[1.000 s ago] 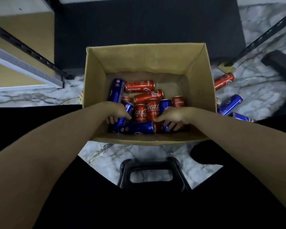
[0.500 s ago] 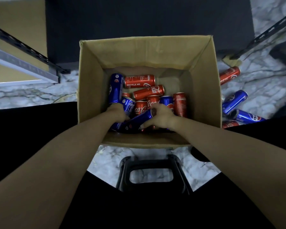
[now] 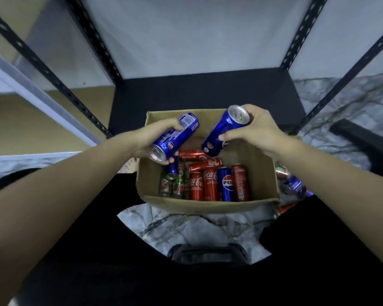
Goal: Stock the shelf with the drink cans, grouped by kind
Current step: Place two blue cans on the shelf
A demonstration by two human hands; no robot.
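My left hand [image 3: 152,138] grips a blue Pepsi can [image 3: 177,134], tilted with its silver top toward me, above the left side of a cardboard box [image 3: 210,205]. In my right hand [image 3: 259,131] is a second blue Pepsi can [image 3: 222,132], slanted with its top up and to the right. Both cans hang above the box. Inside the box lie several red Coca-Cola cans [image 3: 209,184], a blue Pepsi can [image 3: 227,184] and green cans [image 3: 175,184]. The black bottom shelf [image 3: 208,93] lies just behind the box.
Black perforated shelf posts [image 3: 42,65] rise left and right of the shelf. More cans [image 3: 293,184] lie on the marble floor right of the box. A black stool handle [image 3: 208,253] sits near my legs. A dark object [image 3: 363,140] stands at the far right.
Both hands have lifted out of the box, each with a blue Pepsi can. The view has tipped up toward the shelf.
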